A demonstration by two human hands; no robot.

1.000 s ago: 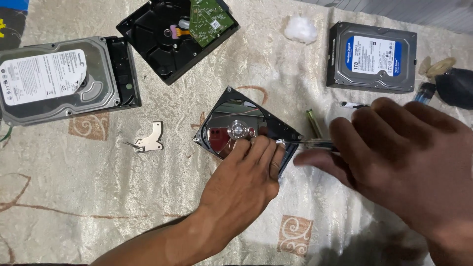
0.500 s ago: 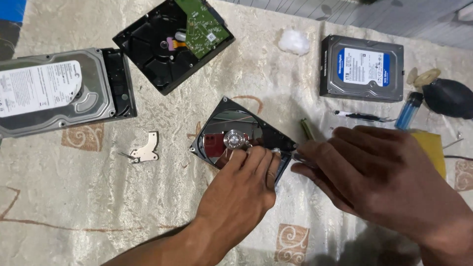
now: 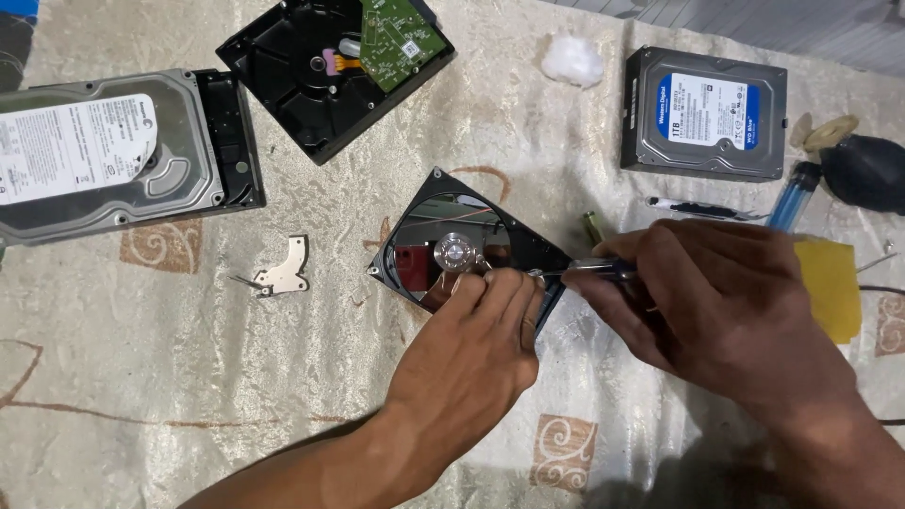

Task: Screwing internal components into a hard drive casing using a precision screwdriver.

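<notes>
An opened hard drive (image 3: 443,236) with a shiny round platter lies in the middle of the cloth. My left hand (image 3: 471,349) rests on its near edge, fingertips pressing the platter side. My right hand (image 3: 716,302) grips a small screwdriver (image 3: 589,270) whose metal tip points left into the drive's near right corner, just beside my left fingertips.
A closed silver drive (image 3: 104,160) lies far left, a black drive case with a green circuit board (image 3: 330,66) at the top, a labelled drive (image 3: 707,113) top right. A loose metal bracket (image 3: 283,271), cotton ball (image 3: 571,60), black air blower (image 3: 863,170), blue lighter (image 3: 790,193) and yellow cloth (image 3: 830,283) lie around.
The view has shifted slightly. Both hands stay on the open drive; my right hand has settled the screwdriver tip closer to the drive's corner.
</notes>
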